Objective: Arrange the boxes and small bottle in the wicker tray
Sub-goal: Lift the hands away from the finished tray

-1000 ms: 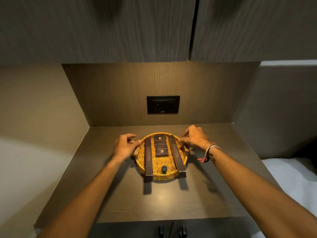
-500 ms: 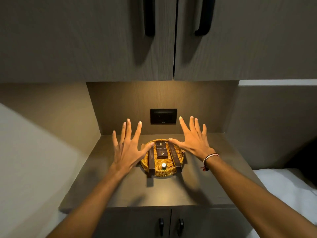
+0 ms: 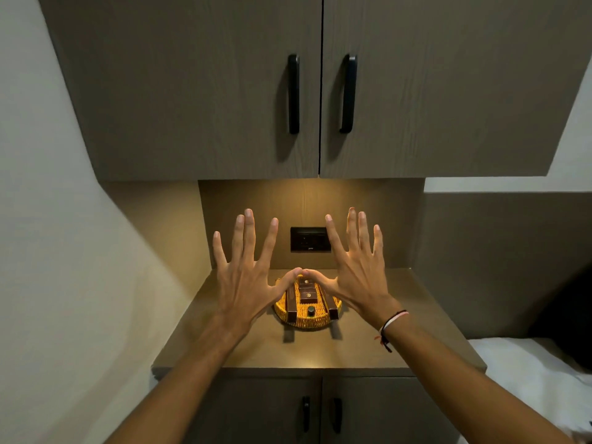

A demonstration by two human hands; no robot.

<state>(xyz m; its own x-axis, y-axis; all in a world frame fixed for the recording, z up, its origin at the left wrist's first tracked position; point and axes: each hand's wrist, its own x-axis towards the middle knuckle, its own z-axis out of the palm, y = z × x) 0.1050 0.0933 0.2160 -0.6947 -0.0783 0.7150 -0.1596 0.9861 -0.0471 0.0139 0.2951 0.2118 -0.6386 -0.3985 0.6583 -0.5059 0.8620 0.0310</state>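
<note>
A round wicker tray [image 3: 308, 322] sits on the brown counter under a lamp. Two long dark boxes lie in it, the left box [image 3: 291, 304] and the right box [image 3: 331, 305], their near ends poking over the rim. Small dark boxes [image 3: 308, 293] lie stacked between them. A small bottle with a dark cap [image 3: 311, 310] stands near the tray's front. My left hand [image 3: 244, 277] and my right hand [image 3: 356, 271] are raised above the tray, palms away, fingers spread, thumb tips touching. Both hold nothing.
The counter [image 3: 320, 350] is in a niche with walls on the left and right. A black socket plate [image 3: 310, 239] is on the back wall. Upper cabinet doors with black handles [image 3: 293, 93] hang overhead. Lower cabinet doors [image 3: 320, 411] are below; white bedding [image 3: 525, 373] lies at the right.
Both hands let go of the tray's sides, rose and spread open. The thumbs have come together. The view has pulled back and tilted up, showing the upper cabinets.
</note>
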